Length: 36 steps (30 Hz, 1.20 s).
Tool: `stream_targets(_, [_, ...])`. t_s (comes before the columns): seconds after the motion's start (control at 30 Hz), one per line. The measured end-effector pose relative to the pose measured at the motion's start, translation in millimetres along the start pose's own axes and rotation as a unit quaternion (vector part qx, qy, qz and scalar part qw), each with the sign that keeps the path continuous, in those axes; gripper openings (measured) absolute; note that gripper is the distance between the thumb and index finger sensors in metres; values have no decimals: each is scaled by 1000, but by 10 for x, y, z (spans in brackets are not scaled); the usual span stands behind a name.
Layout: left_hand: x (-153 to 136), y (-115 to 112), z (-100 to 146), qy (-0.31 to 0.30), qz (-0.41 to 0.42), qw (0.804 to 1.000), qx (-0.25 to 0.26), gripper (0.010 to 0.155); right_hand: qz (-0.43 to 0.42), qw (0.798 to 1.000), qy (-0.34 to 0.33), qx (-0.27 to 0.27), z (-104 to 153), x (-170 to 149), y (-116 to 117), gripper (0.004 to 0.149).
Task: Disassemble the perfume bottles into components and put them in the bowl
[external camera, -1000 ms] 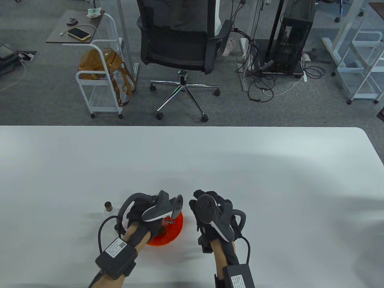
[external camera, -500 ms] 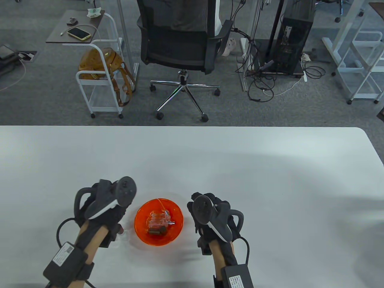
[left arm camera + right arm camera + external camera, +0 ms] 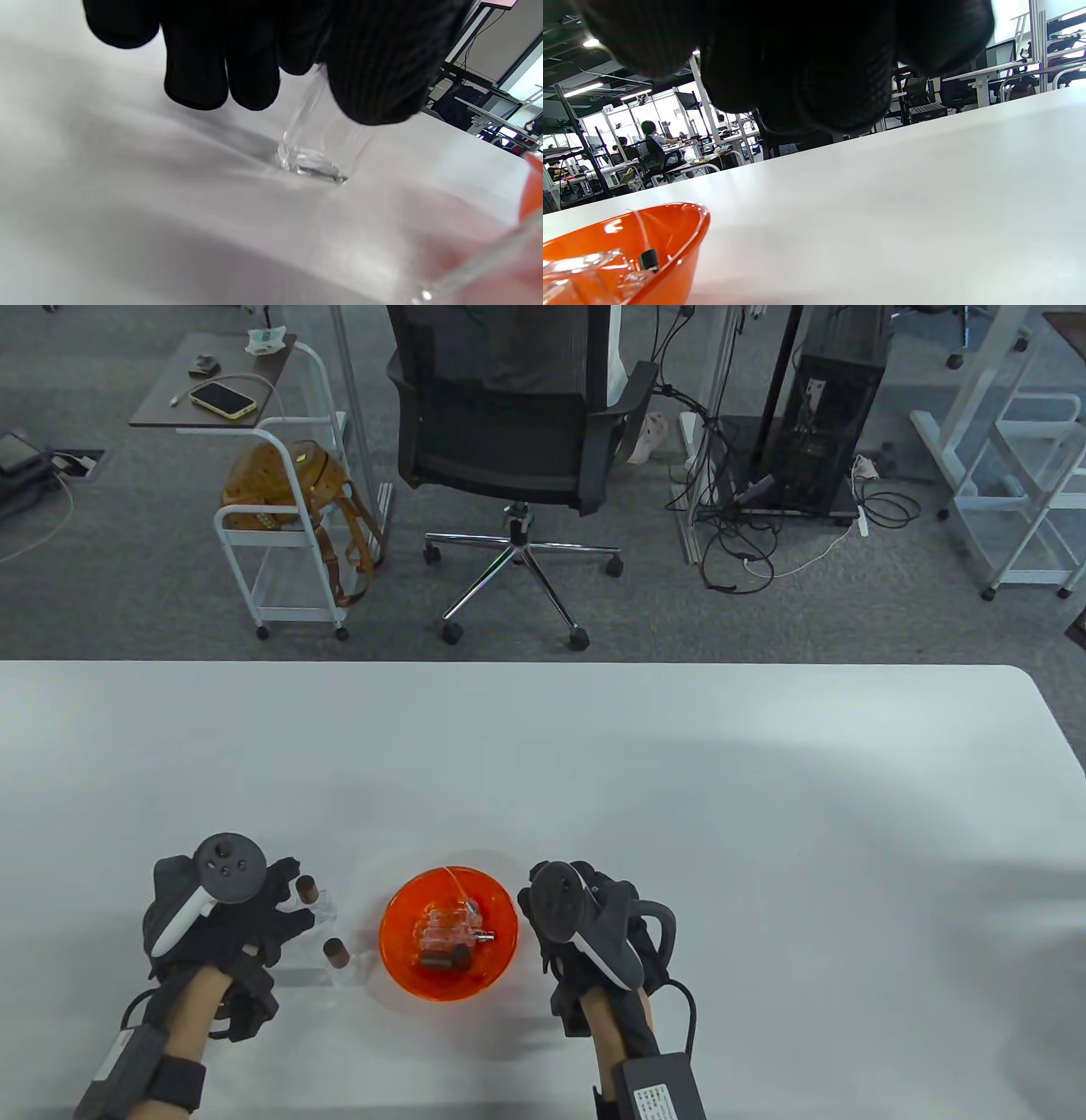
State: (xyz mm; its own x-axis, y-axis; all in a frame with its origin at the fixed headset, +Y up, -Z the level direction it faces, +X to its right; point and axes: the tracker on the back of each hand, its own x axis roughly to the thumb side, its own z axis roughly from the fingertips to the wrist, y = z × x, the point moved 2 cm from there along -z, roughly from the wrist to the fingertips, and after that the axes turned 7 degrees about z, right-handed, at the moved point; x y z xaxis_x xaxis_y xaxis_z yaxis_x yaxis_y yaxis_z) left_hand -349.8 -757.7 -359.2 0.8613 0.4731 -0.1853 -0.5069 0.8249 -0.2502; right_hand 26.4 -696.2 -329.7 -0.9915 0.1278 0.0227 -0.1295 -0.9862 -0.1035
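Observation:
Two clear glass perfume bottles with brown caps stand left of the orange bowl (image 3: pixel 399 959): a far bottle (image 3: pixel 312 897) and a near bottle (image 3: pixel 339 960). My left hand (image 3: pixel 290 899) reaches the far bottle with fingers spread on either side of it. In the left wrist view that bottle (image 3: pixel 314 156) stands between thumb and fingers (image 3: pixel 220 63); contact is unclear. The bowl holds a clear bottle body (image 3: pixel 443 931), dark caps and a sprayer. My right hand (image 3: pixel 543 912) rests right of the bowl, fingers (image 3: pixel 806 76) loosely curled on nothing.
The white table (image 3: pixel 679 780) stretches far and right of the hands. The bowl's rim (image 3: pixel 683 237) lies close to my right hand. Beyond the table's far edge stand an office chair (image 3: pixel 509 432) and a small cart (image 3: pixel 280 534).
My left hand left the bowl, swung left and came down at the two capped bottles. My right hand drifted slightly nearer and towards the bowl.

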Motion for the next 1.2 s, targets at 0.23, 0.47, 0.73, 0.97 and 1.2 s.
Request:
stream_targets(0.23, [-9,-43,-34,-20,-2,999,42,56,0,1000,-1,6,6,5,8,50])
stream_targets(0.47, [322,293,233,-105,50,987,109,56,-5,1000,-5,6,13,25,-7,50])
stream_targets(0.73, [1227,402,706,-223,28,969,101,56,-7,1000,-23,7,46,120,-28,50])
stream_targets(0.97, [1375,-25,770,-262,-7,961,84,55,-38,998,-54,-13,120,236,-144,51])
stream_targets(1.2, [1372,-157,784,-262,-42,961,77,55,-123,980,-145,-48,333,593,-383,66])
